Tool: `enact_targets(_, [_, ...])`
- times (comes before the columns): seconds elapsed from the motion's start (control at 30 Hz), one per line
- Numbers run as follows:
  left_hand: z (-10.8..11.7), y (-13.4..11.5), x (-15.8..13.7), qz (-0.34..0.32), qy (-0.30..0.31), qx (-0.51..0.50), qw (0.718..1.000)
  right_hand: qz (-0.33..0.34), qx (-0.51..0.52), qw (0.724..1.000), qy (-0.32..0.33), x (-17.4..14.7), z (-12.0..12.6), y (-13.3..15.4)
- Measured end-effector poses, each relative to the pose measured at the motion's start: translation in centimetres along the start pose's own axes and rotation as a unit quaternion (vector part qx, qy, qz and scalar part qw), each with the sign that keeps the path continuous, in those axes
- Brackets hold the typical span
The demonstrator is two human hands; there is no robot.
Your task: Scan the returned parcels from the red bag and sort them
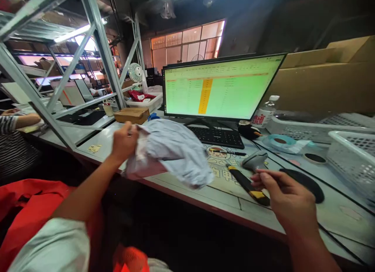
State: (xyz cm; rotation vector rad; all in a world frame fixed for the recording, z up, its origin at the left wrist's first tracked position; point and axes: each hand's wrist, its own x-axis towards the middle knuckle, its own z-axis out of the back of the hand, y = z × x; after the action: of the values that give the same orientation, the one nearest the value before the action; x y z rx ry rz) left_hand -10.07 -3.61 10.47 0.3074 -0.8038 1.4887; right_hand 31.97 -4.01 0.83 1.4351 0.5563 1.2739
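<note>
My left hand [125, 141] is closed on a light blue-grey cloth garment [181, 149], which hangs over the desk's front edge. A see-through plastic bag [140, 162] seems to hang with it below the fist. On the right, my right hand [287, 192] has its thumb and fingers pinched together; anything between them is too small to make out. Just beyond its fingertips lies a grey rounded device [254, 160]. A black and yellow utility knife [246, 184] rests beside it, and a black pen [227, 151] lies farther back.
A monitor [216, 88] and black keyboard [216, 137] stand at the back. Right of them are a bottle [265, 112], a blue tape roll [281, 142] and white baskets [351, 155]. A cardboard box [131, 115] sits left, near a metal rack [101, 45]. Another person's arm [27, 120] shows far left.
</note>
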Motion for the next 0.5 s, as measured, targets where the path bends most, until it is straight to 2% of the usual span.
enact_targets(0.07, [-4.1, -1.6, 0.4, -0.019, 0.059, 0.015, 0.998, 0.022, -0.014, 1.0, 0.012, 0.5, 0.4, 0.9])
enact_targets(0.17, [-10.3, -4.7, -0.3, -0.049, 0.181, 0.001, 0.982, 0.06, -0.056, 0.995, 0.055, 1.4, 0.0, 1.6])
enact_targets(0.23, [-13.0, -6.2, -1.6, -0.047, 0.221, -0.013, 0.974, 0.098, -0.106, 0.986, 0.08, 2.4, -1.1, 1.8])
enact_targets(0.3, [-14.3, -6.9, -2.9, -0.048, 0.237, -0.016, 0.97, 0.149, -0.157, 0.969, 0.117, 3.6, -3.2, 1.9])
enact_targets(0.37, [-14.4, -6.8, -3.9, -0.056, 0.255, -0.016, 0.965, 0.203, -0.185, 0.945, 0.176, 4.6, -6.4, 1.9])
enact_targets(0.43, [-14.0, -6.2, -4.5, -0.059, 0.287, -0.013, 0.956, 0.25, -0.208, 0.91, 0.258, 5.1, -10.0, 1.6])
enact_targets(0.5, [-13.4, -5.1, -4.6, -0.067, 0.32, -0.013, 0.945, 0.275, -0.256, 0.861, 0.343, 4.9, -12.9, 0.8])
